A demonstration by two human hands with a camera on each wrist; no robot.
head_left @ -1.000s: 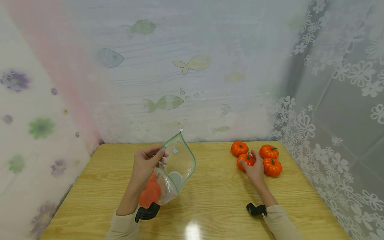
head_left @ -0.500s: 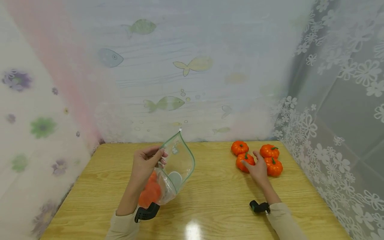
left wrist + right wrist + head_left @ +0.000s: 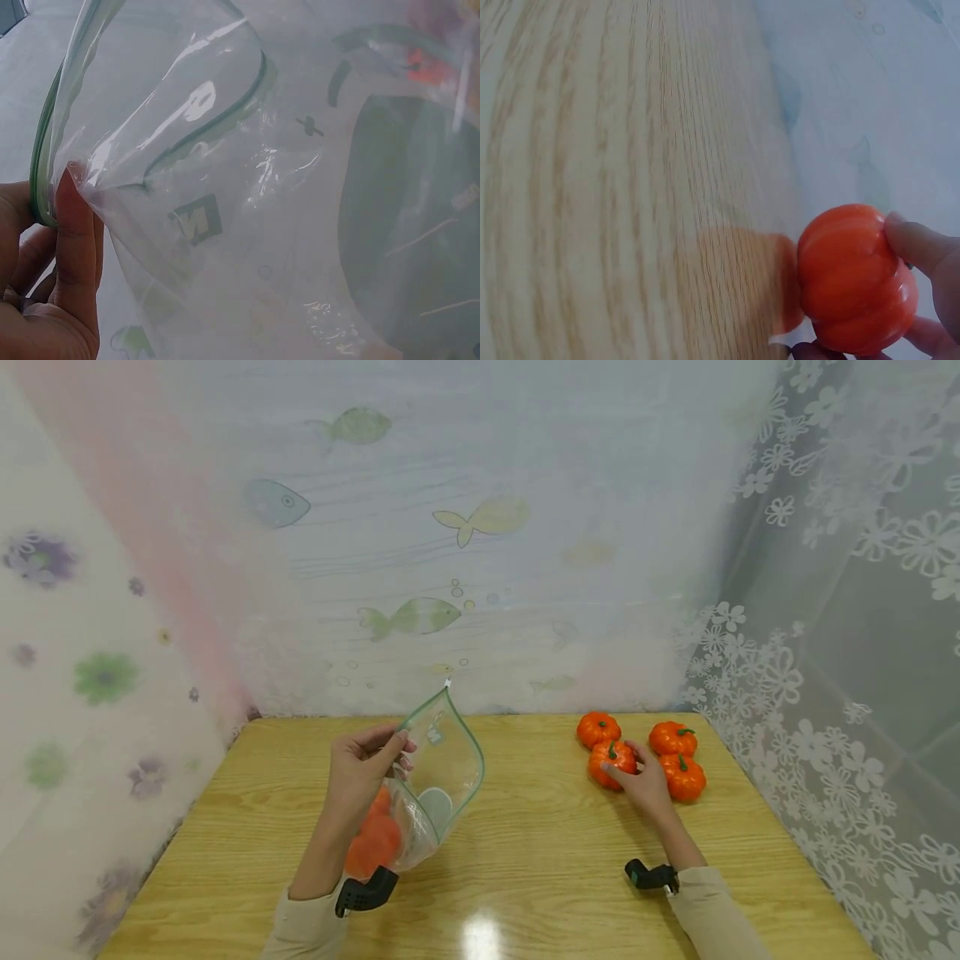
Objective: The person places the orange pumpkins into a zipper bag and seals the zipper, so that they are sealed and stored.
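Left hand [image 3: 367, 764] pinches rim of clear plastic zip bag [image 3: 453, 747] with green edging, mouth gaping, orange contents [image 3: 373, 843] showing through. Right hand [image 3: 647, 781] grips glossy orange ribbed pumpkin with green stem [image 3: 611, 766], far right of wooden table [image 3: 525, 860]; can't tell if lifted. Similar orange pumpkins nearby: one behind [image 3: 598, 729], two right [image 3: 682, 779].

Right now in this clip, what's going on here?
A person is working at a wooden table with both hands. The left hand pinches a clear zip bag by its edge, its mouth open, with orange contents showing through. The right hand grips an orange pumpkin over to the right; whether it is off the table is unclear. Three more pumpkins sit around it.
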